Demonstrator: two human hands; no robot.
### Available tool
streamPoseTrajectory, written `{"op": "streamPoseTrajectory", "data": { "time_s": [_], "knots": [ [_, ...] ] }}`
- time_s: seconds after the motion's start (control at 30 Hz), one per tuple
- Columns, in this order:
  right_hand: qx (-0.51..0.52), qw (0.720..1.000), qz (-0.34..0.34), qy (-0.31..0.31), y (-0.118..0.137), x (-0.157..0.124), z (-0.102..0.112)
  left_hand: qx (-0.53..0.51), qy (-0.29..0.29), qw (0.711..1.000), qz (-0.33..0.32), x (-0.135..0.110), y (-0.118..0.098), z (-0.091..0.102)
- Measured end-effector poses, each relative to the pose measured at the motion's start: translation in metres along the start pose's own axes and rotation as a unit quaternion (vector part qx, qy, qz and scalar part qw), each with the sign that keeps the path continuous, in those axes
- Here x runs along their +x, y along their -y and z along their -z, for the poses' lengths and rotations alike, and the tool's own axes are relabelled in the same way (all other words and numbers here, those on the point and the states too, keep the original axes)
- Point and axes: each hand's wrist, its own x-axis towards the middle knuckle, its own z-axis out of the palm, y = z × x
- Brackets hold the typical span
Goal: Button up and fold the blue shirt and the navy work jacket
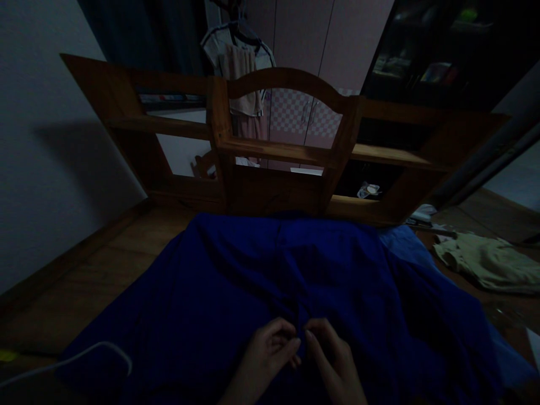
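A large deep-blue garment [236, 270] lies spread and wrinkled over the wooden surface in front of me. A seam or front opening runs down its middle, with raised folds leading toward my hands. My left hand [274, 351] is closed in a pinch on the fabric near the lower middle. Close beside it, my right hand [331, 354] pinches the same fabric, thumb against fingertips. Only a narrow gap separates the two hands. In the dim light I cannot make out any button or fastener between the fingers.
A wooden shelf unit [278, 152] stands across the far edge. To the left are a wall [37, 169] and bare boards [113, 253]; a white cable [93, 346] crosses the lower left. A lighter blue cloth [407, 244] and a pale folded cloth [489, 261] lie at right.
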Motion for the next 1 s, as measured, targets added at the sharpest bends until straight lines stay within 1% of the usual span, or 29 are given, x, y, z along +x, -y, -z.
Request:
{"op": "streamPoseTrajectory", "data": {
  "time_s": [0.3, 0.57, 0.83, 1.0],
  "knots": [
    [0.0, 1.0, 0.0, -0.012, 0.0032, -0.0003, -0.0011, 0.008, 0.01, 1.0, -0.011, 0.001, -0.0002, 0.0018],
    [-0.003, 1.0, -0.006, -0.002, 0.0016, 0.0013, 0.0005, 0.006, 0.009, 1.0, -0.005, 0.002, -0.0032, 0.0005],
    [0.0, 1.0, -0.002, 0.001, 0.0007, 0.0012, 0.0013, 0.006, 0.012, 1.0, -0.007, 0.0029, 0.0017, 0.0016],
    [0.004, 1.0, -0.01, -0.002, 0.0025, 0.001, 0.0018, 0.006, 0.01, 1.0, 0.001, 0.0025, 0.0003, 0.0012]
  ]
}}
